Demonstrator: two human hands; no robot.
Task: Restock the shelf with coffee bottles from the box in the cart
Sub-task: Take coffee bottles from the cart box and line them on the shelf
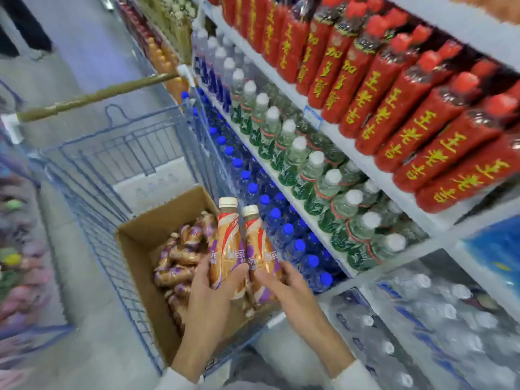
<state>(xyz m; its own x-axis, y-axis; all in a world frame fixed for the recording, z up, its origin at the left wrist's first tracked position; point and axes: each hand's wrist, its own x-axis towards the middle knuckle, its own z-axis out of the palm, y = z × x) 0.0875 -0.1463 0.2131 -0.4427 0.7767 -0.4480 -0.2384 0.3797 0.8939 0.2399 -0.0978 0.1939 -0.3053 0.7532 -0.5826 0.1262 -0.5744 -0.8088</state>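
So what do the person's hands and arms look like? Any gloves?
No gloves: the left hand and right hand are bare, with no ring or watch showing. Whitish sleeves end partway up both forearms.

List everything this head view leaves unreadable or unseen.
All head view:
- Full label text on the two white-capped orange-and-purple coffee bottles: partly covered by the left grip and right grip.
- Brown cardboard box floor: buried under loose bottles.
- Blue-edged white shelf tag print: blurred.
- Goods at the left edge: motion-blurred, cut off.
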